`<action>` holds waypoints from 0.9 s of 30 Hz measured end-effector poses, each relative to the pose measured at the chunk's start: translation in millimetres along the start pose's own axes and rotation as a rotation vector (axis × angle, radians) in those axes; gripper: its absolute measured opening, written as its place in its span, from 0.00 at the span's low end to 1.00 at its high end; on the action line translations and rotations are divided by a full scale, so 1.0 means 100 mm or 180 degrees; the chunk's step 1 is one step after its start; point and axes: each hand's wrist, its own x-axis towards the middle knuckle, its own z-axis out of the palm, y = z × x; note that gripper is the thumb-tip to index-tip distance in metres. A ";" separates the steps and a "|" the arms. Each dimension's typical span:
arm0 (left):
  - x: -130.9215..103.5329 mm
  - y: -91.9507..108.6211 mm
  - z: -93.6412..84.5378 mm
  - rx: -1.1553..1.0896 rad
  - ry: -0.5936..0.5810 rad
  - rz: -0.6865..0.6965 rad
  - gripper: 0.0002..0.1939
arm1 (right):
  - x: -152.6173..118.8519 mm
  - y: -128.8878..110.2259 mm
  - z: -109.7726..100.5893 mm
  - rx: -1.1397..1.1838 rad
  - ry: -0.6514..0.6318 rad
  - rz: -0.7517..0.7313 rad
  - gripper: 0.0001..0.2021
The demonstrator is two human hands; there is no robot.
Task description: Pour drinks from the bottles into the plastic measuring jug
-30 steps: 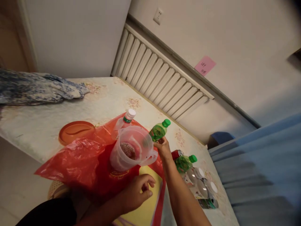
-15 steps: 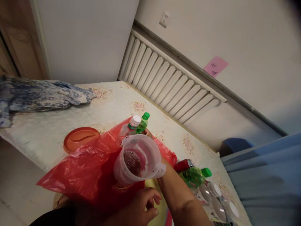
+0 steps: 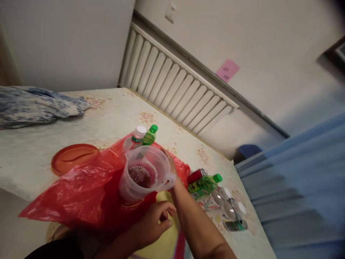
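A clear plastic jug (image 3: 147,176) with dark, bubbly liquid stands on a red plastic bag (image 3: 81,194). Just below its handle is my left hand (image 3: 159,219), with the thumb and curled fingers apart and nothing between them. My right arm reaches past the jug's right side, and my right hand (image 3: 169,160) is mostly hidden behind the rim, so its fingers are unclear. Behind the jug are a clear bottle with a white cap (image 3: 139,132) and a small bottle with a green cap (image 3: 150,136).
An orange lid (image 3: 74,158) lies left of the bag. To the right are a red can (image 3: 196,175), a green bottle (image 3: 203,185) and clear bottles (image 3: 229,203). Blue-white cloth (image 3: 40,106) is at the far left, and a radiator (image 3: 172,82) runs behind the table.
The view has shifted, so the scene sits further left. My right hand has drawn back from the green-capped bottle to the jug's far right side. My left hand looks much the same.
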 end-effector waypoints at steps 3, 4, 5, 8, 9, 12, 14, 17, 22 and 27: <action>0.06 -0.05 0.02 -0.0016 -0.0127 0.0098 0.17 | -0.50 0.02 -0.36 -0.0039 0.0255 0.0125 0.25; 0.08 -0.07 0.03 -0.0047 -0.0138 0.0144 0.17 | -0.72 0.03 -0.48 -0.0001 0.0348 0.0167 0.24; 0.09 -0.08 0.03 -0.0070 -0.0179 0.0163 0.16 | -0.96 0.04 -0.58 0.0036 0.0449 0.0196 0.24; 0.13 -0.08 0.04 -0.0071 -0.0292 0.0219 0.16 | -1.69 0.10 -0.89 -0.0259 0.0914 0.0174 0.22; 0.13 -0.08 0.05 -0.0072 -0.0301 0.0215 0.16 | -1.91 0.13 -1.00 -0.0367 0.1096 0.0186 0.21; 0.15 -0.09 0.06 -0.0098 -0.0358 0.0194 0.17 | -2.45 0.26 -1.36 -0.0751 0.1802 0.0294 0.19; 0.16 -0.11 0.07 -0.0110 -0.0389 0.0212 0.17 | -2.64 0.37 -1.63 -0.1017 0.2452 0.0356 0.20; 0.18 -0.15 0.09 -0.0107 -0.0403 0.0210 0.16 | -2.68 0.51 -2.01 -0.1513 0.3334 0.0408 0.28; 0.21 -0.18 0.09 -0.0157 -0.0395 0.0161 0.16 | -2.37 0.61 -2.32 -0.1928 0.3604 0.0494 0.29; 0.21 -0.15 0.09 -0.0165 -0.0379 0.0162 0.17 | -2.13 0.67 -2.32 -0.2114 0.3681 0.0633 0.23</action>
